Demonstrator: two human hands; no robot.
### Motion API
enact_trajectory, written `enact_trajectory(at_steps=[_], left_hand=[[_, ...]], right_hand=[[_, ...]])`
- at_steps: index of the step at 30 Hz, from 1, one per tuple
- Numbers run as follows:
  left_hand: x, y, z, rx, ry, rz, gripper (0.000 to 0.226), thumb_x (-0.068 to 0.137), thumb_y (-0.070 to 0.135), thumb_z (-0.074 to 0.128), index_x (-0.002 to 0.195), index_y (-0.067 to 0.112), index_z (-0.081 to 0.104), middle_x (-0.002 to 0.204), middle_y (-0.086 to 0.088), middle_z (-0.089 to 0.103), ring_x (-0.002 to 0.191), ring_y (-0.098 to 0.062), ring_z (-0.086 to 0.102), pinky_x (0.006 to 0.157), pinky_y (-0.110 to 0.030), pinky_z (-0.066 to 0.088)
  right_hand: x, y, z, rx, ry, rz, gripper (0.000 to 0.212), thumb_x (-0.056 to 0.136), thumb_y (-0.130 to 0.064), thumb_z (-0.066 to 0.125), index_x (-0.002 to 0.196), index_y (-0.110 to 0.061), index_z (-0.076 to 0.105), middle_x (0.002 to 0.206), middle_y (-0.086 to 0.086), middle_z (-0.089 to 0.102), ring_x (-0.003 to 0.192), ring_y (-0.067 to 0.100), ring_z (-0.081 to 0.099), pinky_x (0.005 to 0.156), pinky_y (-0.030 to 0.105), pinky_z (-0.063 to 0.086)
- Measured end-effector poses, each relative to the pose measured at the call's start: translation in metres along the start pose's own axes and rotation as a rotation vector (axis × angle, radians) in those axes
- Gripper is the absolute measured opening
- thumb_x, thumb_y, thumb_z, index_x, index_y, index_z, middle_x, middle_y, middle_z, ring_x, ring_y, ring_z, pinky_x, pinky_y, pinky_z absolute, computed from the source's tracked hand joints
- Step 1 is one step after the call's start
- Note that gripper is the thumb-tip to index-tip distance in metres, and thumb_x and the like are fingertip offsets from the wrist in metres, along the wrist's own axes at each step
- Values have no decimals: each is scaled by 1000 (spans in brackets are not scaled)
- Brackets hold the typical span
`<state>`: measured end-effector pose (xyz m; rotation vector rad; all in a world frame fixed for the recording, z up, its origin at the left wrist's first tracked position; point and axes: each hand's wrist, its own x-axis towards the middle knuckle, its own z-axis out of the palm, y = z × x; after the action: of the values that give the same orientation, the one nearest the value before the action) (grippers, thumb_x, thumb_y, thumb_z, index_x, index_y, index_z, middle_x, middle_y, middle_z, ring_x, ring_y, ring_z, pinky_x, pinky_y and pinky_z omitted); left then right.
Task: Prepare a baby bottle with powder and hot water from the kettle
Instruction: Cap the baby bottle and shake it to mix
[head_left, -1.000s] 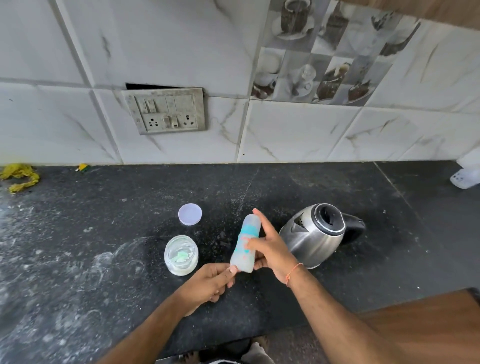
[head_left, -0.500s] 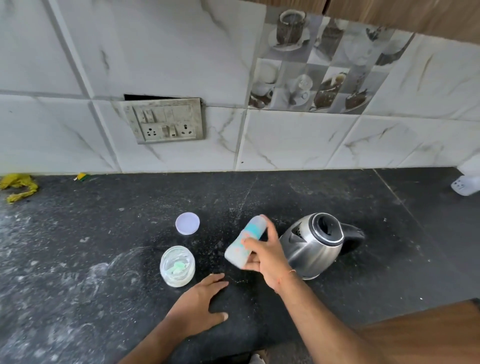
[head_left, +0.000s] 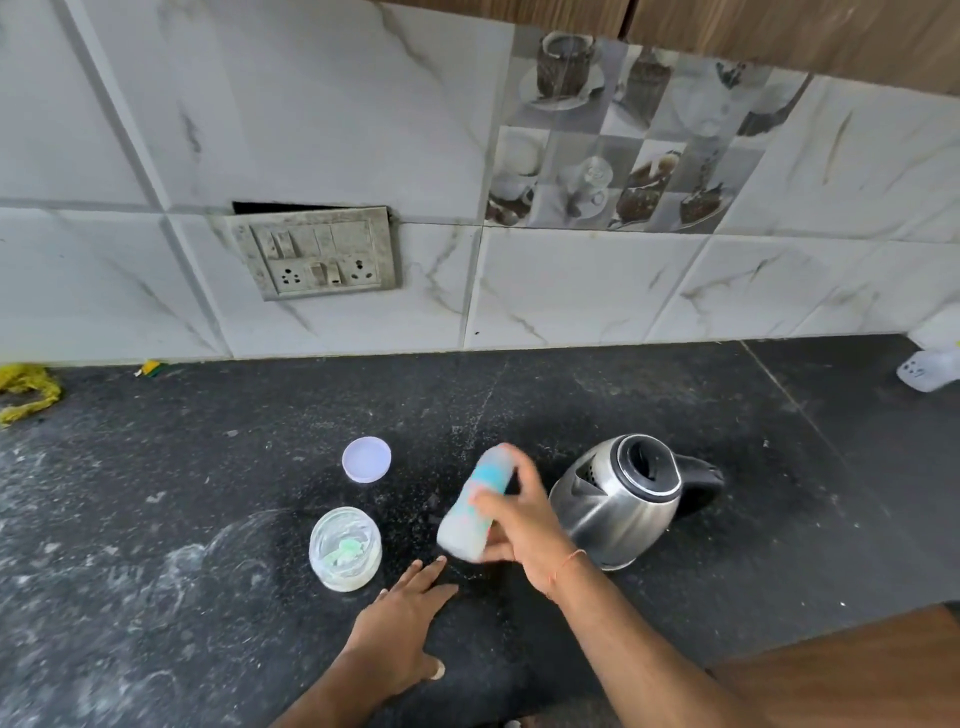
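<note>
- One hand now carries the baby bottle (head_left: 474, 506): the right hand (head_left: 519, 525) grips it, tilted and motion-blurred, raised beside the kettle (head_left: 618, 501).
- Left hand (head_left: 402, 618) has let go since a second ago; it lies flat, fingers spread, on the counter (head_left: 156, 519).
- Judgement: shaking to mix; powder jar (head_left: 345, 549) stands uncapped.

The dark stone counter (head_left: 649, 623) carries a steel kettle (head_left: 618, 506) at the right, a round lid (head_left: 366, 459) and an open powder jar (head_left: 345, 549). The left hand (head_left: 402, 618) lies flat on it, near the jar. A yellow cloth (head_left: 23, 389) is at the far left.
</note>
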<state>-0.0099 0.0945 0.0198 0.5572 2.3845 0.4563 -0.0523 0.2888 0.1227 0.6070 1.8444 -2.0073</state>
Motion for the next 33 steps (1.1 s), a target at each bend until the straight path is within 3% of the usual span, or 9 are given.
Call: enact_trajectory(at_steps=[5,9,13,17,20,22,25,29,33], left_hand=[[-4,1,2,-51,10,-3,107,92,37,85,174,41,17,183,19,-1,170,-12,-4,136,-52,18],[-1,-1,2,-50,13,-6,105,90,40,86,173,39,23,181,23,-5,170,-10,-4,136,-52,20],[-1,0,6,-55,25,-1,111,89,39,86,174,42,15,181,22,0,170,-14,-4,135,-55,21],[-1,2,2,-54,-5,-8,107,89,37,87,174,37,21,182,20,-7,170,-12,-6,136,-54,18],[-2,-1,1,-20,-39,13,119,85,35,90,175,38,12,184,14,-4,170,-16,-7,135,-58,17],[-2,-5,-2,-13,-43,31,119,83,33,90,174,40,15,182,18,-4,170,-15,-5,133,-51,29],[-2,-5,-6,-25,-38,48,113,82,30,90,173,38,24,181,20,-7,169,-10,-1,125,-36,39],[-3,-5,-7,-30,-29,55,116,83,28,91,174,40,20,183,17,2,169,-12,-1,127,-38,37],[-5,-3,-8,-26,-21,47,113,82,29,92,173,38,25,182,19,-3,169,-10,1,125,-38,40]], right_hand=[[-5,4,5,-54,-58,47,76,92,-11,78,141,-59,46,129,13,67,112,32,76,73,55,69],[-1,3,-2,152,161,-16,69,97,-15,78,141,-57,45,138,10,64,115,37,74,71,55,68],[-9,8,-3,-13,-21,80,78,90,-11,79,140,-62,47,128,14,68,110,32,77,70,52,69],[-6,5,-6,141,140,2,73,98,-12,74,147,-54,41,135,9,63,114,30,73,75,59,68],[-11,4,-3,37,-17,91,80,91,-10,78,142,-61,44,124,12,68,107,29,76,65,48,68],[-10,1,-2,-76,3,28,79,91,-10,79,142,-61,46,124,11,69,107,30,77,66,49,69],[-4,-2,-9,157,182,-16,73,99,-11,74,148,-54,41,130,7,65,113,30,74,75,59,68],[-11,3,-3,-13,13,81,81,90,-9,80,141,-62,47,124,13,69,108,30,77,68,50,69],[-6,6,-4,151,180,6,75,98,-9,75,147,-55,41,136,9,63,114,29,72,74,60,68]])
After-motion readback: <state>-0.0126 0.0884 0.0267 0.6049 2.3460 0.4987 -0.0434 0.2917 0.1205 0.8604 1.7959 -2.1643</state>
